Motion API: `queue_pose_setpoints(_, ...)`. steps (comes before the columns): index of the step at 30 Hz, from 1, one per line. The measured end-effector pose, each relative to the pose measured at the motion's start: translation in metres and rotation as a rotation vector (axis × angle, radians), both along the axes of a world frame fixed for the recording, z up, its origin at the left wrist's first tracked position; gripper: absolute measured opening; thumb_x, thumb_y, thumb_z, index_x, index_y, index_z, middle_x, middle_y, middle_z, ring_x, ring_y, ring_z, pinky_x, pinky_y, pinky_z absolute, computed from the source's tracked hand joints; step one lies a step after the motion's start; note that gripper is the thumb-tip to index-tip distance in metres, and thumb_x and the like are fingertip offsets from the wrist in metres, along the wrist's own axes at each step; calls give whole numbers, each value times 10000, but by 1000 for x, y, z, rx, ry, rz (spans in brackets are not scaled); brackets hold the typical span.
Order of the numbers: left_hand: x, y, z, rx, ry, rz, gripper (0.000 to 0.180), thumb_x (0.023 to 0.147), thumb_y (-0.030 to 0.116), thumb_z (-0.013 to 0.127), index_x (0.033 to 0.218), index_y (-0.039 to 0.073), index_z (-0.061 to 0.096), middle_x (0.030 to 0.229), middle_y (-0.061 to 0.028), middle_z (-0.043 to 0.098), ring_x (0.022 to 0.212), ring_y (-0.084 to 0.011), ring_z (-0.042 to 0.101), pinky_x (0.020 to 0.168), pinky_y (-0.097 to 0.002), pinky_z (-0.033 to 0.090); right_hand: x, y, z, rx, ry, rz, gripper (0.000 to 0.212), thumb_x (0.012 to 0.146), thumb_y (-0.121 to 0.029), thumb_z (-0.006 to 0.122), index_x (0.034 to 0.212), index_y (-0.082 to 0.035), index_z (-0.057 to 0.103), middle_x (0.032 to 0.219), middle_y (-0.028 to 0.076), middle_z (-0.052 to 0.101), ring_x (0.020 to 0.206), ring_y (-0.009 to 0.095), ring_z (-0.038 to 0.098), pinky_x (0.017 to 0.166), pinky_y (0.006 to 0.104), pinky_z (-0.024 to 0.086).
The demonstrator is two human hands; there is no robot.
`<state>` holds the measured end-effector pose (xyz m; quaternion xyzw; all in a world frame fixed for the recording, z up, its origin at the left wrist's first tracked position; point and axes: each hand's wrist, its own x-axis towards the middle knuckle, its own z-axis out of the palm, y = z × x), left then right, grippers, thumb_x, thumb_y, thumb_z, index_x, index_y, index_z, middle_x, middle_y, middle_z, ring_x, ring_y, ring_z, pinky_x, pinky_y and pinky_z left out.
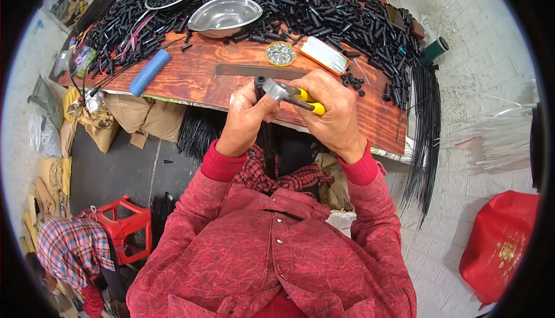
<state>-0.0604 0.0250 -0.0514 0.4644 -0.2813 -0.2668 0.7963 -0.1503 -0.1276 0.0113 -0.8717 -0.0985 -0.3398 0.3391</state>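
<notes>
Both my hands are raised over the near edge of the table. My right hand [332,110] is closed around yellow-and-black handled pliers [277,90], whose broad silver jaws point left. My left hand [245,120] grips a slim black tube [259,81] upright between thumb and fingers. The jaws meet the tube's upper part, and my left thumb lies just under them. Whether they bite on it I cannot tell. Below my left hand, a dark length hangs toward my lap. A flat metal ruler-like strip [245,70] lies just beyond my hands.
Black tubular parts [324,11] heap across the table [191,81]. A steel bowl [225,16], a dish of small metal pieces [280,54], an orange-rimmed tray [325,55] and a blue roll [150,73] lie nearby. Black strands [425,127] hang at right. Another person [72,248] bends by a red stool [124,231].
</notes>
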Motion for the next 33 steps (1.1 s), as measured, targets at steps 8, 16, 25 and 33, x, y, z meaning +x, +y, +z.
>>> queue_pose_setpoints(8, -2, -5, 8, -37, 49, 3, 321, 992, 241, 593, 1221, 19, 557, 788, 28, 529, 674, -45, 444, 614, -204, 368, 9, 12, -19, 530, 217, -26, 107, 905, -79, 674, 977, -1, 665, 758, -36, 596, 665, 56, 540, 580, 241, 433)
queue_pose_setpoints(16, -5, -4, 14, -84, 57, -61, 457, 1039, 289, 477, 1387, -7, 462, 819, 17, 474, 740, -72, 426, 674, -221, 361, 10, 22, -12, 1075, 379, 168, 175, 962, -194, 625, 956, -22, 657, 710, -34, 564, 610, 34, 480, 553, 198, 376)
queue_pose_setpoints(25, -7, -4, 14, -70, 49, -49, 418, 1042, 271, 478, 1371, 15, 505, 805, 31, 482, 728, -58, 432, 676, -209, 370, 8, 25, -8, 1098, 385, 148, 168, 958, -190, 625, 939, -25, 652, 694, -33, 550, 609, 37, 478, 556, 205, 377)
queue_pose_setpoints(33, -7, -4, 14, -83, 54, -62, 426, 1037, 282, 495, 1366, 13, 508, 800, 34, 481, 721, -58, 434, 661, -209, 359, 7, 23, -9, 1096, 415, 141, 173, 960, -188, 621, 940, -19, 649, 687, -25, 545, 604, 44, 470, 557, 211, 375)
